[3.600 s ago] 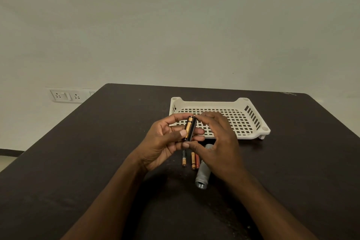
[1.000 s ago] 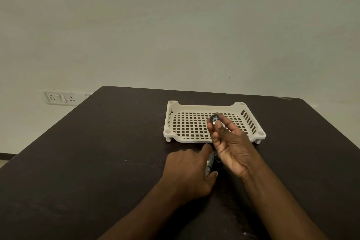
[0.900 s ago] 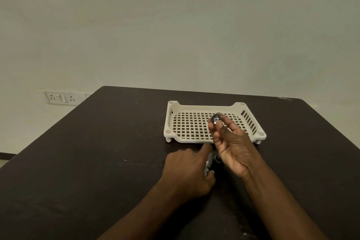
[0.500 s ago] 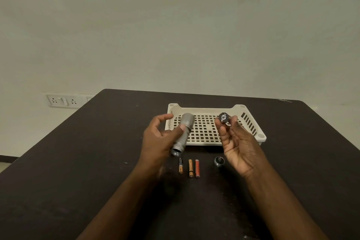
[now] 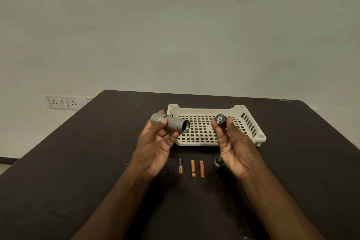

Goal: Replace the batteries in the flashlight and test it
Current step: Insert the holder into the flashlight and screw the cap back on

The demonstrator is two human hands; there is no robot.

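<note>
Holding the grey knurled metal flashlight body (image 5: 169,123) raised above the dark counter (image 5: 78,161), the left hand (image 5: 155,142) grips it sideways, open threaded end facing right, presumably to receive the holder. Right hand (image 5: 233,146) pinches the small black cylindrical battery holder (image 5: 220,120) at its fingertips, contact end up, opposite that opening. Three slim batteries (image 5: 192,168) lie side by side on the counter, likely set aside. Black end cap (image 5: 218,162) rests beside them; cream perforated plastic tray (image 5: 251,115) stands behind.
</note>
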